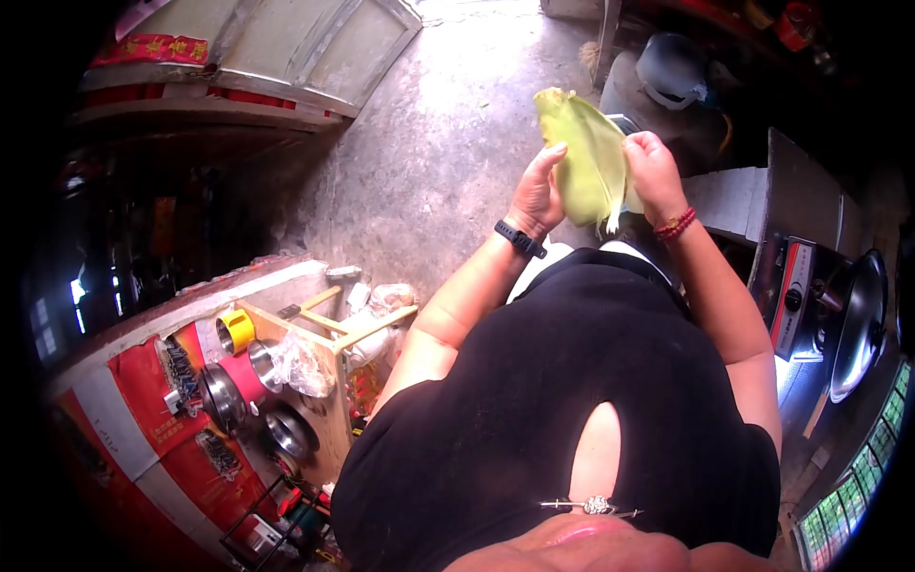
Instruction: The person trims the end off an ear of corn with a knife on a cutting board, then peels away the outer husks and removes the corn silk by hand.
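A yellow-green, pointed piece [583, 162], leaf-like or cloth-like, is stretched between my two hands above the floor. Its kind I cannot make out. A pale, frayed strip hangs at its lower tip. My left hand [541, 194], with a dark wristband, grips its left side, thumb on the near face and the other fingers hidden behind. On the right edge, my right hand [654, 170], wearing a red bead bracelet, pinches the piece with curled fingers.
At left stands a table with a yellow mug [235, 331], metal bowls [289, 431] and a plastic bag [303, 367]. A gas stove [794, 296] and a wok lid [858, 329] are at right. Beyond my hands, a pale bucket [671, 69] stands near the concrete floor [419, 143].
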`<state>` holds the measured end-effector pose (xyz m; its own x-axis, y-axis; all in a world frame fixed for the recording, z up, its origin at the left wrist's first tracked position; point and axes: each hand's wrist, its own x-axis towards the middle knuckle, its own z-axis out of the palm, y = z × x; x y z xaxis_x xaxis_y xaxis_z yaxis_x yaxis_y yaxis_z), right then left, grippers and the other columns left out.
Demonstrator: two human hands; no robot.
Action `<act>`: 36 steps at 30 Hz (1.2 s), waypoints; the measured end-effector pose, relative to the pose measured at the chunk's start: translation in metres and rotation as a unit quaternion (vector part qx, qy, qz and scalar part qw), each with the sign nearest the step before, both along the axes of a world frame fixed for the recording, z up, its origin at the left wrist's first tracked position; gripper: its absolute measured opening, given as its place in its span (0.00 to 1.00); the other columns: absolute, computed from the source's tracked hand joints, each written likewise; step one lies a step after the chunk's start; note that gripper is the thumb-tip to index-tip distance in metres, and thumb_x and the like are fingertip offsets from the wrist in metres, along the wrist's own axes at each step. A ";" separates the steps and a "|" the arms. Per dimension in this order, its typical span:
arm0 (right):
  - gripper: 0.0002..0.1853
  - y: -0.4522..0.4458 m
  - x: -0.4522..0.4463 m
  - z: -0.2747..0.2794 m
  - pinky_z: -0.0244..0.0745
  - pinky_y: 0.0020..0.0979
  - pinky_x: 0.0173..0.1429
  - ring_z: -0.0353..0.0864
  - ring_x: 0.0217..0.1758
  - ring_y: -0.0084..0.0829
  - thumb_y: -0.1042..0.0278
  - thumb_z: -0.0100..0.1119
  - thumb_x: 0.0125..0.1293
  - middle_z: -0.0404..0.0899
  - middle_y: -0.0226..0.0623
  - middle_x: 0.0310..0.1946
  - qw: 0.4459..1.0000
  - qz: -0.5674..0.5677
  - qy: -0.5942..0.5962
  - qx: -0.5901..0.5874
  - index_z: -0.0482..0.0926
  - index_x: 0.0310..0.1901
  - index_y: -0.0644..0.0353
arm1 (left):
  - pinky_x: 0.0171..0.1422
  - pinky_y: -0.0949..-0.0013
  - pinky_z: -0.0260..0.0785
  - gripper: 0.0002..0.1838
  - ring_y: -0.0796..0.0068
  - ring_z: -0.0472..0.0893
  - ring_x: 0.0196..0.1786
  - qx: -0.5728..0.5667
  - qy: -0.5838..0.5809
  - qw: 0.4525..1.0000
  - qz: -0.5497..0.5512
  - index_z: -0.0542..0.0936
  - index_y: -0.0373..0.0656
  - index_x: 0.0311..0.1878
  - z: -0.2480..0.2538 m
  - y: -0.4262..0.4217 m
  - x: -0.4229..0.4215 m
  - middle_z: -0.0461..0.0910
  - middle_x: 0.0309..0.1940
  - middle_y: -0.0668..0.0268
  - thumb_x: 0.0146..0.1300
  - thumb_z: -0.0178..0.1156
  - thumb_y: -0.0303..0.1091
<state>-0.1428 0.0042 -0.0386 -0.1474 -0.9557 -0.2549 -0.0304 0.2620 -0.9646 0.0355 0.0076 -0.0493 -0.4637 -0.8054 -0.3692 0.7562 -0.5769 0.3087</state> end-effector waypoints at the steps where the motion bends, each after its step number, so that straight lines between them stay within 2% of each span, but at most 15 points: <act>1: 0.10 0.001 0.002 0.002 0.73 0.25 0.41 0.76 0.34 0.20 0.66 0.55 0.68 0.79 0.32 0.30 1.000 0.007 0.011 -0.003 0.76 0.37 0.66 | 0.59 0.61 0.72 0.24 0.66 0.78 0.53 0.010 -0.014 1.000 -0.003 0.70 0.40 0.60 0.001 0.000 -0.001 0.77 0.52 0.60 0.63 0.62 0.35; 3: 0.14 0.006 0.008 0.009 0.75 0.27 0.42 0.79 0.36 0.23 0.60 0.58 0.68 0.80 0.37 0.32 0.996 0.075 0.045 -0.024 0.75 0.40 0.66 | 0.56 0.63 0.73 0.23 0.68 0.79 0.50 -0.035 -0.062 0.997 -0.009 0.70 0.40 0.58 -0.005 0.000 -0.002 0.77 0.49 0.61 0.62 0.63 0.35; 5: 0.23 0.008 0.013 0.020 0.77 0.28 0.44 0.83 0.38 0.29 0.53 0.64 0.64 0.82 0.44 0.35 0.978 0.161 0.133 0.004 0.74 0.45 0.67 | 0.54 0.64 0.74 0.22 0.70 0.79 0.48 -0.062 -0.088 0.994 -0.015 0.71 0.40 0.56 -0.006 -0.002 -0.002 0.77 0.47 0.62 0.61 0.64 0.34; 7: 0.24 0.012 0.018 0.037 0.77 0.28 0.44 0.83 0.39 0.28 0.53 0.65 0.63 0.82 0.42 0.37 0.967 0.188 0.171 0.020 0.74 0.48 0.68 | 0.53 0.66 0.74 0.21 0.72 0.79 0.46 -0.069 -0.094 0.993 -0.020 0.71 0.40 0.55 -0.005 -0.003 -0.002 0.77 0.46 0.63 0.61 0.65 0.33; 10: 0.21 0.010 0.014 0.013 0.76 0.27 0.46 0.81 0.41 0.24 0.58 0.62 0.65 0.82 0.38 0.39 0.982 0.182 -0.022 0.043 0.74 0.50 0.68 | 0.54 0.65 0.75 0.22 0.69 0.80 0.47 -0.086 -0.105 0.990 -0.022 0.72 0.38 0.56 -0.006 -0.003 -0.001 0.79 0.46 0.61 0.61 0.64 0.37; 13: 0.16 0.008 0.004 0.012 0.75 0.26 0.48 0.79 0.42 0.21 0.65 0.56 0.67 0.80 0.35 0.40 0.979 0.172 -0.084 0.064 0.74 0.50 0.68 | 0.57 0.63 0.75 0.25 0.66 0.81 0.48 -0.080 -0.095 0.992 -0.038 0.71 0.35 0.58 -0.008 -0.004 0.002 0.79 0.48 0.58 0.62 0.61 0.40; 14: 0.14 0.009 0.005 0.022 0.73 0.25 0.49 0.78 0.42 0.21 0.69 0.51 0.67 0.79 0.35 0.41 0.980 0.172 -0.068 0.071 0.74 0.50 0.69 | 0.57 0.62 0.75 0.26 0.66 0.81 0.49 -0.077 -0.083 0.992 -0.047 0.71 0.35 0.58 -0.006 -0.005 0.003 0.79 0.48 0.57 0.62 0.61 0.40; 17: 0.15 0.008 0.006 0.017 0.74 0.25 0.49 0.78 0.43 0.21 0.68 0.53 0.68 0.79 0.35 0.43 0.974 0.152 -0.137 0.096 0.73 0.51 0.68 | 0.59 0.59 0.74 0.27 0.62 0.81 0.50 -0.059 -0.027 0.996 -0.067 0.71 0.34 0.60 -0.002 -0.004 0.005 0.79 0.50 0.55 0.62 0.59 0.43; 20: 0.17 0.007 0.012 0.025 0.74 0.25 0.50 0.79 0.44 0.22 0.67 0.56 0.68 0.79 0.35 0.45 0.944 0.138 -0.265 0.143 0.72 0.53 0.67 | 0.60 0.58 0.73 0.29 0.61 0.81 0.51 -0.035 0.034 0.996 -0.075 0.70 0.34 0.61 -0.008 -0.003 0.007 0.78 0.51 0.54 0.62 0.59 0.44; 23: 0.19 0.009 0.011 0.029 0.75 0.26 0.51 0.79 0.45 0.23 0.65 0.59 0.67 0.78 0.36 0.47 0.942 0.148 -0.272 0.127 0.71 0.54 0.67 | 0.61 0.58 0.72 0.31 0.61 0.80 0.52 -0.047 0.015 0.995 -0.086 0.69 0.35 0.62 -0.007 -0.003 0.008 0.77 0.53 0.54 0.62 0.59 0.48; 25: 0.19 0.009 0.009 0.033 0.74 0.26 0.52 0.79 0.46 0.23 0.66 0.60 0.66 0.78 0.37 0.47 0.954 0.149 -0.234 0.114 0.72 0.54 0.67 | 0.63 0.59 0.71 0.33 0.62 0.79 0.53 -0.059 -0.036 0.993 -0.095 0.68 0.35 0.63 -0.008 -0.002 0.005 0.77 0.54 0.54 0.63 0.60 0.51; 28: 0.19 0.008 0.005 0.034 0.74 0.26 0.53 0.79 0.46 0.24 0.68 0.60 0.63 0.79 0.37 0.46 0.967 0.161 -0.165 0.105 0.72 0.53 0.68 | 0.65 0.62 0.68 0.35 0.65 0.77 0.56 -0.137 -0.098 0.983 -0.074 0.68 0.36 0.63 -0.014 -0.003 0.002 0.76 0.55 0.56 0.62 0.63 0.53; 31: 0.19 0.006 0.001 0.033 0.74 0.26 0.53 0.79 0.47 0.24 0.71 0.59 0.60 0.79 0.38 0.45 0.973 0.175 -0.116 0.100 0.73 0.53 0.69 | 0.66 0.64 0.66 0.34 0.68 0.75 0.58 -0.194 -0.177 0.962 -0.068 0.68 0.36 0.62 -0.011 -0.005 0.004 0.75 0.56 0.59 0.61 0.66 0.50; 32: 0.19 0.005 0.001 0.033 0.74 0.26 0.53 0.79 0.46 0.24 0.72 0.59 0.59 0.79 0.38 0.45 0.974 0.179 -0.103 0.097 0.73 0.52 0.69 | 0.64 0.65 0.67 0.33 0.70 0.76 0.57 -0.189 -0.176 0.964 -0.061 0.69 0.37 0.61 -0.009 -0.006 0.004 0.76 0.55 0.60 0.59 0.69 0.45; 36: 0.19 0.007 0.000 0.031 0.74 0.25 0.53 0.80 0.46 0.24 0.75 0.57 0.58 0.80 0.37 0.44 0.974 0.173 -0.115 0.088 0.73 0.52 0.69 | 0.61 0.66 0.70 0.31 0.71 0.77 0.55 -0.189 -0.191 0.962 -0.055 0.69 0.37 0.60 -0.004 -0.006 0.003 0.76 0.53 0.61 0.60 0.69 0.43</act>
<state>-0.1427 0.0109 -0.0075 0.2571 -0.8761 -0.4078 0.0655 0.4368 -0.8972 0.0384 0.0016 -0.0532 -0.4418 -0.8699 -0.2194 0.4868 -0.4378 0.7559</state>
